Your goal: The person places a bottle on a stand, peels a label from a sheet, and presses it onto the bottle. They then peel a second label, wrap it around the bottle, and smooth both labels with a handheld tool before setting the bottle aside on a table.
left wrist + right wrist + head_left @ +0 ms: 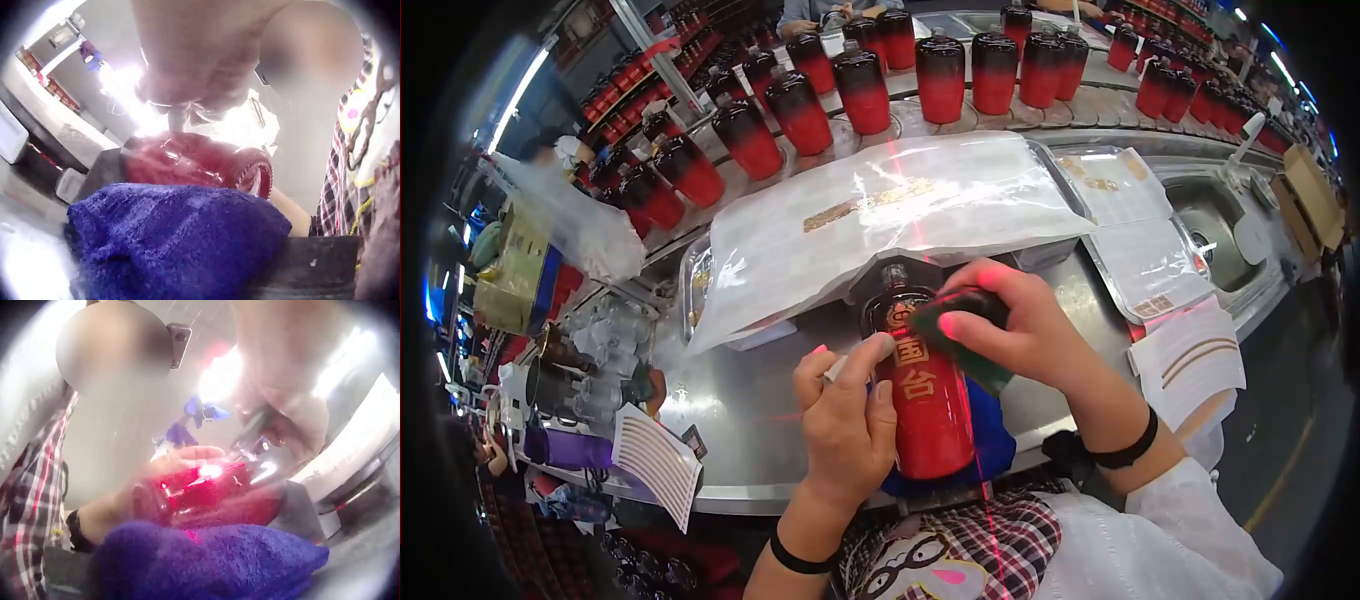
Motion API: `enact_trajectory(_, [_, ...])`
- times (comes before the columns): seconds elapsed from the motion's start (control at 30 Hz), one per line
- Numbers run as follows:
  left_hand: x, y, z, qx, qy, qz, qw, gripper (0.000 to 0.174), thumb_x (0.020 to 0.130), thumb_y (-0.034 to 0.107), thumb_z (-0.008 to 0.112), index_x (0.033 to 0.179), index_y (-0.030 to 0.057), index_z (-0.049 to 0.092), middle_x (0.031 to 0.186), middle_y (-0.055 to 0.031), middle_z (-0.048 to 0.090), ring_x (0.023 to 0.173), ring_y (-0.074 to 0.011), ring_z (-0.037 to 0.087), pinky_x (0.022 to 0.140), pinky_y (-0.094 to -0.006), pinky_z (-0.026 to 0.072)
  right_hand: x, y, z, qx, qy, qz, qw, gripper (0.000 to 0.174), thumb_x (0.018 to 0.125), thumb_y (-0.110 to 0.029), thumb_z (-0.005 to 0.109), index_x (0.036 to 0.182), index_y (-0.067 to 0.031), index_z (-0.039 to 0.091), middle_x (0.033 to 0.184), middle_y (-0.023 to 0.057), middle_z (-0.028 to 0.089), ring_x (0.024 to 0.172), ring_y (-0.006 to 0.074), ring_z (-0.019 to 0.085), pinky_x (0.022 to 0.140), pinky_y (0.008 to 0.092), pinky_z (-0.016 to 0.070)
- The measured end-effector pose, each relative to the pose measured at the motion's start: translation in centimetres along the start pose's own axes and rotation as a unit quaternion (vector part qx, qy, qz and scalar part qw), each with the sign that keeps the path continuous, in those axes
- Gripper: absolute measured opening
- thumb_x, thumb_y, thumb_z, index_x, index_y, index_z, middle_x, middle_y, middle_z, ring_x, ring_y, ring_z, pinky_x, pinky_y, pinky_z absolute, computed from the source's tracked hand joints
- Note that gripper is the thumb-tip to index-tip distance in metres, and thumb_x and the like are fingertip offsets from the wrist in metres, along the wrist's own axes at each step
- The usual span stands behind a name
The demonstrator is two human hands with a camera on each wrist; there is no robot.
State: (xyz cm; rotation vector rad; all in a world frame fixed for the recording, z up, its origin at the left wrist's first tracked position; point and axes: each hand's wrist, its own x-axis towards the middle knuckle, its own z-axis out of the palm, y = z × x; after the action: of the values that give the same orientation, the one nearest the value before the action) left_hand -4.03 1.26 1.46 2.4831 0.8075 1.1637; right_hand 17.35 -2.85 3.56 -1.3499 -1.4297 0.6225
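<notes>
A red bottle (935, 425) with a dark shoulder and gold characters (912, 352) lies in front of the person, on a blue cloth (997, 440). My right hand (1030, 330) grips a dark green cloth (975, 362) over the bottle's upper right side, beside the lettering. At the left of the characters, a fingertip of my left hand (847, 420) touches the bottle. A small white piece (835, 368) shows among its bent fingers; I cannot tell whether they hold it. From the left wrist view, the bottle (187, 159) lies sideways above the blue towel (181, 231).
Behind the bottle, a translucent sheet (960, 190) with gold stickers covers a tray. Several red-and-black bottles (940, 85) stand on a curved conveyor beyond. Sticker sheets lie left (655, 460) and right (1190, 355). A sink (1215, 220) is at the right, glassware (605, 335) at the left.
</notes>
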Motion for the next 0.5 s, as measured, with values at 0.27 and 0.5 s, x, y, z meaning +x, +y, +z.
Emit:
enact_trajectory(0.27, [-2.8, 0.0, 0.5, -0.025, 0.039, -0.075, 0.996, 0.040, 0.090, 0.004, 0.056, 0.128, -0.0056, 0.057, 0.116, -0.0159, 0.066, 0.107, -0.0317, 0.052, 0.093, -0.0395, 0.0446, 0.2, -3.5, 0.8, -0.124, -0.273, -0.275, 0.914, 0.018, 0.076, -0.019, 0.073, 0.086, -0.0080, 0.063, 0.085, 0.0089, 0.059, 0.082, 0.0313, 0.063, 0.068, 0.0439, 0.0507])
enact_trajectory(0.5, [-3.9, -0.4, 0.6, -0.049, 0.042, -0.098, 0.993, 0.041, 0.090, 0.007, 0.056, 0.129, -0.0082, 0.055, 0.117, -0.0204, 0.063, 0.109, -0.0339, 0.052, 0.095, -0.0405, 0.0445, 1.3, -1.9, 0.6, -0.091, -0.046, -0.110, 0.989, 0.021, 0.082, -0.014, 0.072, 0.095, -0.0007, 0.064, 0.083, 0.0155, 0.064, 0.075, 0.0319, 0.065, 0.067, 0.0369, 0.0521])
